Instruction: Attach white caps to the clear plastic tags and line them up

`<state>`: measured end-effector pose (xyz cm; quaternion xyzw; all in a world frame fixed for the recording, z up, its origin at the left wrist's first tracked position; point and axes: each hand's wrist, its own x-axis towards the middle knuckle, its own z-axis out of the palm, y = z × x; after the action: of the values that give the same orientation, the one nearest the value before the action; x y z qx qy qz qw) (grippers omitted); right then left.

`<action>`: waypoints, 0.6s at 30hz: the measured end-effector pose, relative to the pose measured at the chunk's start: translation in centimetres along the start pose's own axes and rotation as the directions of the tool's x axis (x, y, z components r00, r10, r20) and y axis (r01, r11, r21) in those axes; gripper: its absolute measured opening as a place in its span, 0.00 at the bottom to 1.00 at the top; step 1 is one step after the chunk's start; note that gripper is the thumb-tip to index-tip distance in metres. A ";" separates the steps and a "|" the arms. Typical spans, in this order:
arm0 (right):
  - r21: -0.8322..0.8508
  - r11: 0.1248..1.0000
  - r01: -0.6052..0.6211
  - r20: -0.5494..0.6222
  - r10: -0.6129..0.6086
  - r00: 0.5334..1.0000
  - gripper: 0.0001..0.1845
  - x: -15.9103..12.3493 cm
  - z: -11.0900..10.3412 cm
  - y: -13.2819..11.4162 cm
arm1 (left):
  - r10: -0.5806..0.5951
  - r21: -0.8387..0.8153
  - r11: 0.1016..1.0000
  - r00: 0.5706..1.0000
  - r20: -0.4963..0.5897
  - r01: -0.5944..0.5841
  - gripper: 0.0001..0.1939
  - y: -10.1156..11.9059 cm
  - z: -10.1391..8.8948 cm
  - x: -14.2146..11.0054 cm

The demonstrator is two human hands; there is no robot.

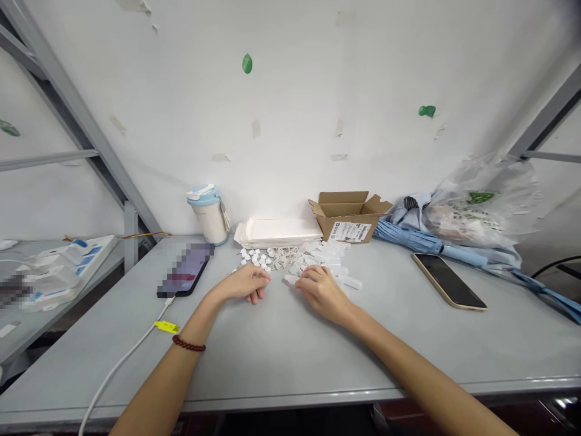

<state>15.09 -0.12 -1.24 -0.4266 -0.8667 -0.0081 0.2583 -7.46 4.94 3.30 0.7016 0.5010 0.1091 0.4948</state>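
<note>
My left hand (247, 283) is above the grey table with its fingers curled in. Whatever it may hold is hidden. Just behind it lie small white plastic caps (256, 257). My right hand (321, 290) has its fingers bent at the near edge of a heap of translucent white plastic pieces (333, 254). One flat white plastic piece (291, 278) sticks out at its fingertips, which seem closed on it. Between the caps and the heap is a pile of thin whitish looped parts (284, 257).
Behind the parts are a stack of white padded envelopes (281, 231) and an open cardboard box (349, 224). A tumbler (209, 218) and a cabled phone (187, 271) stand left. Another phone (447, 280), a blue folded umbrella (422, 239) and a plastic bag (485, 206) lie right.
</note>
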 end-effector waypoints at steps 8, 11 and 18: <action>0.038 0.999 0.015 -0.085 -0.012 0.996 0.10 0.0 -0.1 0.2 | -0.096 0.112 0.978 0.863 -0.496 0.174 0.30 -1.6 -4.4 -1.5; 0.028 0.999 0.019 -0.090 -0.016 0.996 0.10 0.1 -0.1 0.1 | -0.239 0.166 0.932 0.889 -0.391 0.323 0.47 -2.9 -5.4 -2.1; 0.040 0.999 0.033 -0.089 -0.030 0.996 0.10 0.0 0.2 0.2 | -0.230 0.271 0.895 0.888 -0.399 0.354 0.48 -3.2 -2.6 0.0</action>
<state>15.16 0.11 -1.46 -0.4067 -0.8611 -0.0131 0.3048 -11.06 6.51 2.01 0.6591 0.6946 0.0704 0.2795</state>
